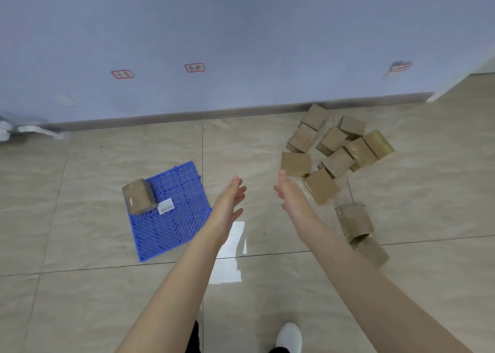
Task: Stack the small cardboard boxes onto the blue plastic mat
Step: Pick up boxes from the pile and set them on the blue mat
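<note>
Bare hands: both reach forward over the floor, palms turned toward each other, a clear gap between them, nothing held
Left hand (231, 202): fingers spread and loose, empty, just beside the right edge of the mat
Right hand (288, 195): fingers extended and apart, empty, fingertips close to the near-left fringe of the loose boxes
Nearest loose box (296, 164): flat on the floor just ahead of the right fingertips and slightly to their right; looks squarish from above, so no clear long axis
Second near box (321, 186): immediately right of the right hand, turned at an angle to the floor tiles
Pile of cardboard boxes (338, 142): scattered ahead and to the right, reaching back toward the wall; some touch, some lie tilted
Stray boxes (354, 220): two more lie right of the right forearm, nearer the person than the pile
Blue plastic mat (171, 226): on the floor to the left, slightly rotated, a white label on it
Box on mat (139, 199): one box sits at the far-left corner, long axis running away from the person
Key relation: supply lies right, target lies left; the right hand is nearer the boxes, the left nearer the mat
Likely next move: a judgement only, closing both hands on the nearest loose box, then carrying it leftward across the body
</note>
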